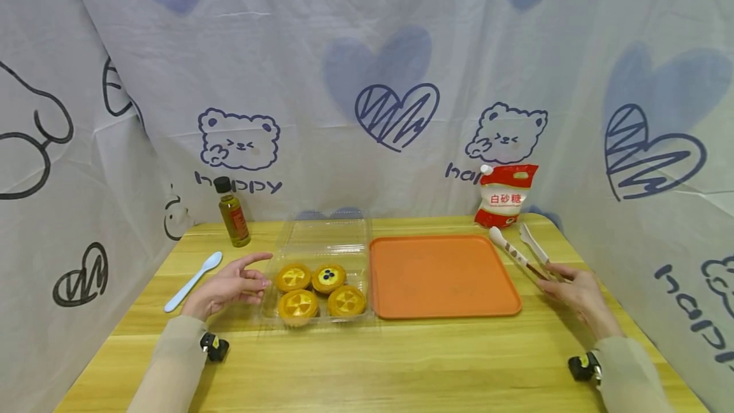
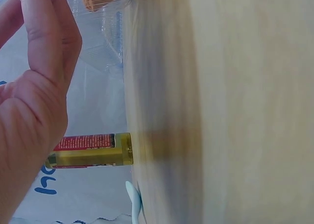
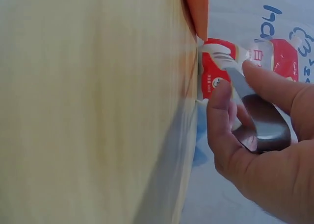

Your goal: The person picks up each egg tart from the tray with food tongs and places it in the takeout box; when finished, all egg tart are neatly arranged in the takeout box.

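Observation:
In the head view my right hand grips a pair of tongs with pale tips and a metal bend, held at the bent end with arms spread. Fingers and thumb wrap the tongs' metal bend in the right wrist view. At the left side of a clear plastic box, my left hand hovers with loosely bent fingers and holds nothing; whether it touches the box I cannot tell. Inside the opened box sit several egg tarts, one topped with dark berries.
An orange tray lies right of the box. Behind it stands a red-and-white sugar bag. A bottle of yellowish oil stands at the back left, with a light-blue spoon nearer. Printed cloth walls the wooden table.

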Tool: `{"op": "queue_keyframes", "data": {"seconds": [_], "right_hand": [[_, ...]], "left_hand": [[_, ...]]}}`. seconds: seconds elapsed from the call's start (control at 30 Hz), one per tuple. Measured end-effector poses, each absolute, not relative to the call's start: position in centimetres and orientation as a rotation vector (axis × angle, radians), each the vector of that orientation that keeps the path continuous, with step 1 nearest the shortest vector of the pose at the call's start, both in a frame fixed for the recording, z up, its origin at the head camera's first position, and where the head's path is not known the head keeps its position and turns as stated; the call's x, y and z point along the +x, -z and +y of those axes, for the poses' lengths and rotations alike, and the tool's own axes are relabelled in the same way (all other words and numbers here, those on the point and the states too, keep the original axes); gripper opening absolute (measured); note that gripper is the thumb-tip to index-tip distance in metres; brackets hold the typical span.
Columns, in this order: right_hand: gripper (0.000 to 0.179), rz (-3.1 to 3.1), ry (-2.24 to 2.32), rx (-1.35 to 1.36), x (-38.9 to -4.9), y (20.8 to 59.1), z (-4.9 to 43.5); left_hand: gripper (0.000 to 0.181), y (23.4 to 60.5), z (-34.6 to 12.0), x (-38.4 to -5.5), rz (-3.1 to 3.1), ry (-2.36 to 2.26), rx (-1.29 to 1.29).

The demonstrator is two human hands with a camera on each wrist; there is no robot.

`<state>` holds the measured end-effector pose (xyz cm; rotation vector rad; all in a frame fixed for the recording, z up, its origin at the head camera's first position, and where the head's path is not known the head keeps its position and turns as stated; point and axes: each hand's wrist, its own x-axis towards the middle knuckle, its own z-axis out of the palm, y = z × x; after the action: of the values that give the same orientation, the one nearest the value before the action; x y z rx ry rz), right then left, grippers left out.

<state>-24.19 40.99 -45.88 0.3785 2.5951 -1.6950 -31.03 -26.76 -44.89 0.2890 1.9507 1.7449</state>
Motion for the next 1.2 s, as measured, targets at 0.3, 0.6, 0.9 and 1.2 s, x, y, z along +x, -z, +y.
{"op": "queue_keyframes", "data": {"seconds": [0.3,0.6,0.9,1.2], "right_hand": [[0.069,2.57,1.567,0.204,-24.0,46.2,41.9],[0.068,2.588,1.437,0.084,-23.8,46.6,43.1],[0.07,2.617,1.345,0.083,-23.7,46.6,43.4],[0.07,2.616,1.346,0.056,-23.5,46.7,43.6]], "left_hand": [[0.081,44.9,-26.9,-30.9,1.947,-1.749,0.287],[0.081,45.0,-26.8,-31.1,1.931,-1.754,0.287],[0.081,44.9,-26.9,-31.0,1.925,-1.764,0.288],[0.081,44.7,-26.8,-31.1,1.916,-1.75,0.287]]}}
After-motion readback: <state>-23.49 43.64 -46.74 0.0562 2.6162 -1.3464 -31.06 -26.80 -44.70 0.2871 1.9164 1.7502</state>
